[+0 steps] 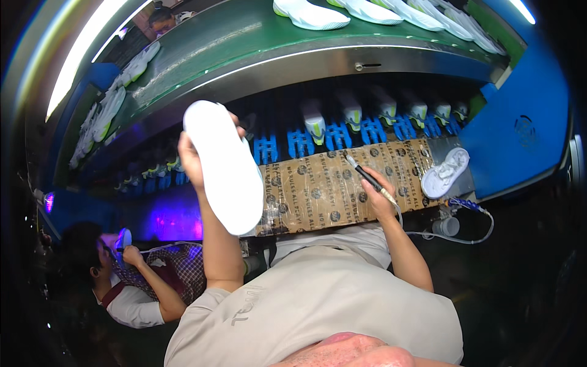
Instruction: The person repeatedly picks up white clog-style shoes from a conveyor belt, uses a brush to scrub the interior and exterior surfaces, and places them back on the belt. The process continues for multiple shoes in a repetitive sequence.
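My left hand [191, 160] is raised over the left end of the work board, its fingers wrapped round the edges of a white shoe sole [225, 171]. The sole's broad, smooth face is turned up, and whatever lies behind it is hidden. In my right hand [381, 194] is a slim brush pen [370, 178] with a dark grip and a thin tube trailing from its back end. Its tip points up and left, above the board [306, 196] covered in brown printed cardboard and clear tape. The pen and the sole are apart.
Another white sole piece [445, 174] lies at the board's right end. Beside it are a coiled blue hose [463, 203] and a small pot [449, 226]. Beyond, shoes hang by blue racks [338, 136], under a green conveyor [220, 40] carrying white shoes. A co-worker [143, 275] sits at left.
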The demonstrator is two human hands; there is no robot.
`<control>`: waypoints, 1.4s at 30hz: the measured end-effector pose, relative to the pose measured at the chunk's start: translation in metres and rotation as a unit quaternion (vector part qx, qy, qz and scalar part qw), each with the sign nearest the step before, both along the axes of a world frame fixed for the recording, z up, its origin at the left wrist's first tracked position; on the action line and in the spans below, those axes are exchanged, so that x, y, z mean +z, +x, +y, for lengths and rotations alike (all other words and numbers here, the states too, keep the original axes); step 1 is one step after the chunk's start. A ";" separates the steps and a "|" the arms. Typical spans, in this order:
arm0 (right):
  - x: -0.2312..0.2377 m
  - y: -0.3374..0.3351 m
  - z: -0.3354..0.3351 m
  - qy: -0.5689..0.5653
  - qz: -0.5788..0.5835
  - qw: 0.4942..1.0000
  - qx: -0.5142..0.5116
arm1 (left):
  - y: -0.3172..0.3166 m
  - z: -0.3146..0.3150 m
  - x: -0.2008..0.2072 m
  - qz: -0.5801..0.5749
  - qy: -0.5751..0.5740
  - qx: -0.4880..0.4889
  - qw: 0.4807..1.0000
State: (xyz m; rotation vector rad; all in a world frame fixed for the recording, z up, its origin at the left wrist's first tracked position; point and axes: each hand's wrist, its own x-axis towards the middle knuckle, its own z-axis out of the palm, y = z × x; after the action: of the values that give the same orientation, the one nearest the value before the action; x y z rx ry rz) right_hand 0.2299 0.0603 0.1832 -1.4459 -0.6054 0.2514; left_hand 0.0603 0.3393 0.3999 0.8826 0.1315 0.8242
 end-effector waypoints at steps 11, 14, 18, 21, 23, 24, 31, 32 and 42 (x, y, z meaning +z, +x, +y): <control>0.022 -0.044 0.001 0.127 0.278 0.949 0.072 | -0.062 -0.084 -0.191 0.094 -0.237 -0.257 0.932; 0.048 -0.057 0.024 0.055 0.232 0.959 0.151 | -0.048 -0.081 -0.195 0.107 -0.272 -0.219 0.931; 0.085 -0.069 0.063 -0.033 0.012 0.983 0.180 | -0.034 -0.068 -0.204 0.093 -0.247 -0.195 0.945; 0.083 -0.068 0.087 -0.032 -0.127 0.979 0.156 | -0.027 -0.069 -0.197 0.090 -0.251 -0.184 0.946; 0.082 -0.064 0.096 -0.060 -0.310 0.936 0.155 | -0.021 -0.069 -0.194 0.094 -0.243 -0.161 0.952; 0.081 -0.066 0.096 -0.063 -0.333 0.922 0.185 | -0.019 -0.068 -0.192 0.098 -0.233 -0.145 0.957; 0.087 -0.063 0.100 -0.071 -0.224 0.954 0.187 | -0.015 -0.048 -0.179 0.055 -0.240 -0.115 0.962; 0.090 -0.066 0.098 -0.068 -0.233 0.944 0.225 | -0.012 -0.048 -0.175 0.048 -0.223 -0.117 0.967; 0.111 -0.077 0.095 -0.026 -0.172 0.925 0.337 | -0.004 -0.020 -0.149 -0.002 -0.239 -0.101 0.966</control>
State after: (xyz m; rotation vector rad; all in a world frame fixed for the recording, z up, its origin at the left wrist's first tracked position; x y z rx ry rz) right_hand 0.1524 0.1550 0.2939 -1.2952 -1.3941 0.5589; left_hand 0.0563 0.3196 0.2510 0.4296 0.2215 0.5672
